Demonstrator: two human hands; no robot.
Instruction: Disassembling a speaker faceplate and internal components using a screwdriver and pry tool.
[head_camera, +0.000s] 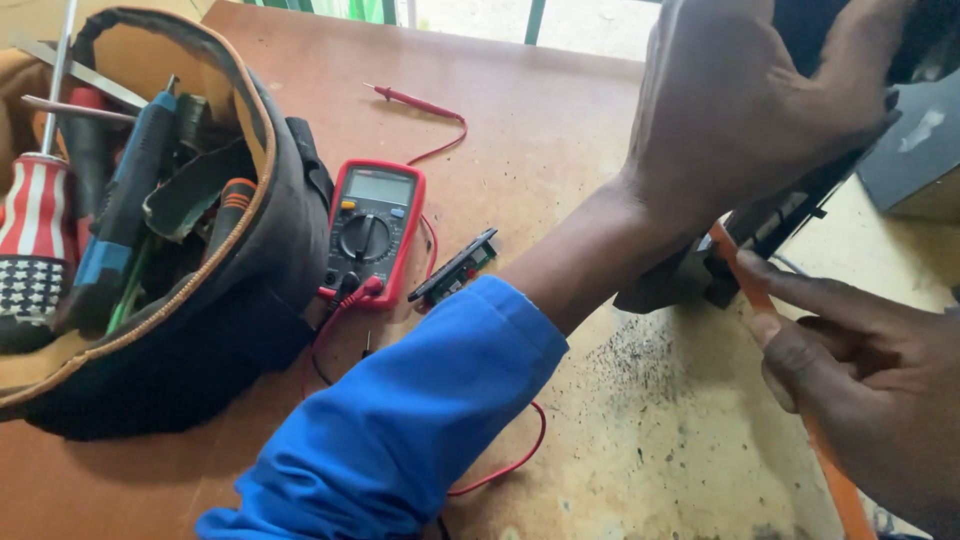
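Note:
My left hand (745, 95), in a blue sleeve, reaches across the table and grips the top of a black device (770, 220) at the upper right. My right hand (860, 370) holds a thin orange pry tool (745, 275), index finger stretched along it, its tip set against the black device's lower edge. Most of the device is hidden under my left hand.
A red multimeter (372, 228) with red leads lies mid-table; a red probe (415, 101) rests farther back. A small black circuit module (452, 268) sits beside the meter. An open tool bag (190, 330) with screwdrivers stands at the left. A dark box (920, 150) is at the right edge.

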